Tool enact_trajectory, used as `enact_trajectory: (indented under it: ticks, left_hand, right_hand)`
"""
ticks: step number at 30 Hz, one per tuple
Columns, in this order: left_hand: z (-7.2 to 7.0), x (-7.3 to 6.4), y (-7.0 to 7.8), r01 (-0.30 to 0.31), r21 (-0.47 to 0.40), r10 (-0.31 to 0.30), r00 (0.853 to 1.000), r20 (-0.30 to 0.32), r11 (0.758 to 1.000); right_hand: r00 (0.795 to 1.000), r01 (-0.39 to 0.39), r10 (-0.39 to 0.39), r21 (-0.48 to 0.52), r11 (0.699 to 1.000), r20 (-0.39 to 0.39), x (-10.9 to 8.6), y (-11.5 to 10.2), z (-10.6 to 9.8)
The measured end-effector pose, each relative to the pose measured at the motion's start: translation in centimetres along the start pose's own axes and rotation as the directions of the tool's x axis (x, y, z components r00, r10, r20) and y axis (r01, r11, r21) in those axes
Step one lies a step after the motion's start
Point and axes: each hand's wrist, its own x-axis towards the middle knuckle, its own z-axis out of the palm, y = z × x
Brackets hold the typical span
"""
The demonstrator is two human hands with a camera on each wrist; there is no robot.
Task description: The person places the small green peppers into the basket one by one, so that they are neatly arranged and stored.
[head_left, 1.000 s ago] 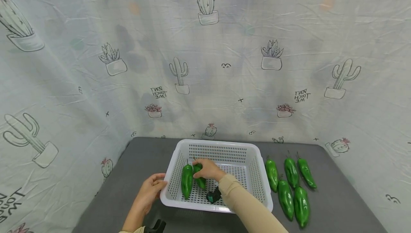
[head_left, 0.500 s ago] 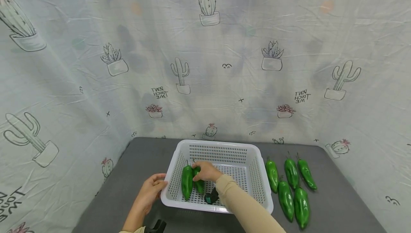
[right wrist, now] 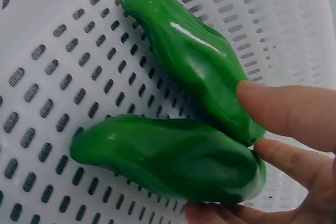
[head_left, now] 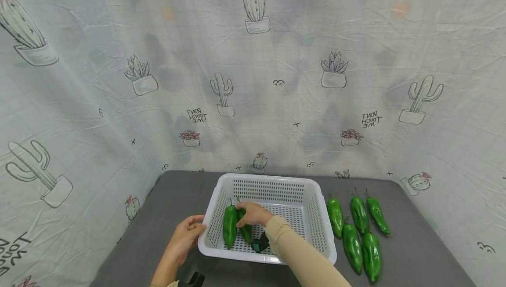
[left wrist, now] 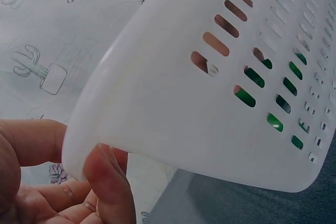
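Note:
In the head view, my left hand (head_left: 188, 233) pinches the left rim of a white plastic basket (head_left: 269, 179); the left wrist view shows the thumb and fingers at that rim (left wrist: 86, 145). My right hand (head_left: 253, 214) reaches into the basket and grips a green pepper (right wrist: 173, 158) near its stem end, partly covering it from above. Another green pepper (head_left: 230, 225) lies beside it along the basket's left side. In the right wrist view, the two peppers meet near their stem ends, and one fingertip overlaps the upper pepper (right wrist: 194, 59).
Several green peppers (head_left: 358, 212) lie on the grey table (head_left: 182, 190) just right of the basket. A cactus-print curtain (head_left: 276, 115) hangs behind and at both sides. The right wrist's black camera (head_left: 260, 242) is low inside the basket.
My right hand has shifted slightly left, and its pepper has come down toward the near side, beside the other pepper. The left hand stays on the rim.

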Motion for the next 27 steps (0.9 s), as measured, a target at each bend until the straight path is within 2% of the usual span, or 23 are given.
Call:
enact_trajectory:
  ticks: [5, 9, 20, 27]
  left_hand:
    - [0.0, 0.1, -0.1, 0.001, 0.000, -0.001, 1.000, 0.001, 1.000]
    - [-0.1, 0.2, -0.2, 0.001, 0.002, -0.001, 1.000, 0.009, 1.000]
    - [-0.2, 0.2, 0.0, 0.005, -0.027, -0.005, 1.000, 0.014, 1.000]
    - [-0.2, 0.0, 0.2, 0.006, -0.025, -0.006, 1.000, 0.018, 1.000]
  right_hand:
    - [1.000, 0.002, -0.003, -0.016, 1.000, -0.009, -0.4, -0.3, -0.6]
    - [0.998, 0.026, -0.027, -0.027, 0.999, -0.050, -0.8, -0.4, -1.5]
    - [0.990, 0.084, -0.072, 0.096, 0.992, -0.118, -2.1, 0.7, -4.4]
    - [0.983, 0.087, -0.061, 0.147, 0.985, -0.173, -3.5, 2.0, -6.5]
